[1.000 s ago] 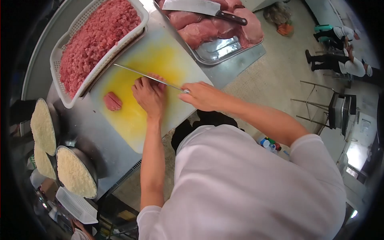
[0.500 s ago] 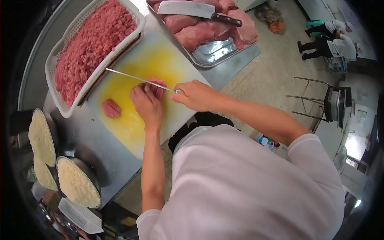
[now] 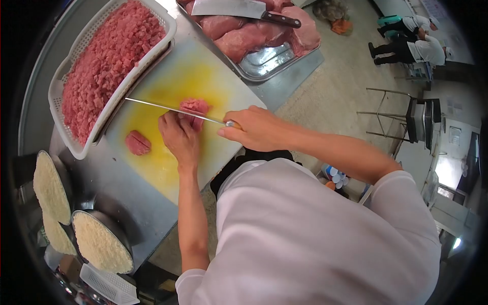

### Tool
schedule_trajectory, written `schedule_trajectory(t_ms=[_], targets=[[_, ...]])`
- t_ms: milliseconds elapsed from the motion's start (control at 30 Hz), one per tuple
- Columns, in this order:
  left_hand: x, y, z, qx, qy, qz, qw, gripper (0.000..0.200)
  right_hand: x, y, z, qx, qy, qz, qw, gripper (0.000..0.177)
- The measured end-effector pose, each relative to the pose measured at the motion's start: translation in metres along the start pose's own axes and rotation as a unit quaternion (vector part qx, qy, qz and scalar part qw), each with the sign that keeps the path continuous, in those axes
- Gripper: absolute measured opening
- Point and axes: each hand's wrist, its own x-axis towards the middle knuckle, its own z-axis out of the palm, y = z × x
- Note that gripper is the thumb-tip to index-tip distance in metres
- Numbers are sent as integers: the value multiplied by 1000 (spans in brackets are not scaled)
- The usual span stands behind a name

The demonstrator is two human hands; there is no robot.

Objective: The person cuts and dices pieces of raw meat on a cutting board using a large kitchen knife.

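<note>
My right hand (image 3: 252,127) grips the handle of a long knife (image 3: 155,105), its blade pointing left across the white, yellow-stained cutting board (image 3: 229,84). The blade lies across a piece of raw meat (image 3: 195,105), whose far part looks cut up. Bent fingers of my left hand (image 3: 180,140) press on the meat's near left side, close to the blade; the fingertips are partly hidden. A smaller meat chunk (image 3: 138,143) rests on the board to the left, touched by neither hand.
Beyond the board's left edge stands a white basket (image 3: 55,99) heaped with diced meat (image 3: 112,61). A metal tray (image 3: 264,63) holds large meat pieces and a cleaver (image 3: 229,8). Pale crumbs (image 3: 101,244) fill a bowl at lower left. Two people (image 3: 427,51) stand far right, beyond a stool (image 3: 417,119).
The far part of the meat now looks more spread out, and the blade lies nearer to me across it. The whole view has shifted slightly. Both grips are unchanged.
</note>
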Motion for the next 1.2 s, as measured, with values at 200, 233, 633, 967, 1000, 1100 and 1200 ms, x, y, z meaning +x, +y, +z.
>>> schedule_trajectory(t_ms=[200,233,633,967,1000,1100,1200], targets=[[0,-3,8,48,23,15,998,17,49,26,43,3,105,-96,990,44],[-2,-3,4,41,20,22,999,15,47,19,40,8,103,-85,991,44],[-6,-19,-6,47,3,41,998,18,46,12,46,-3,86,-79,993,41],[-10,-25,-11,59,4,43,997,16,35,7,52,11,72,-68,995,41],[-8,-27,-12,53,14,51,997,16,43,4,53,-17,81,-74,994,40],[-10,-25,-18,-2,17,46,999,15,36,1,47,-29,79,-71,994,39],[-9,-23,-23,-50,-3,11,999,13,5,-19,26,-10,34,-35,999,41]])
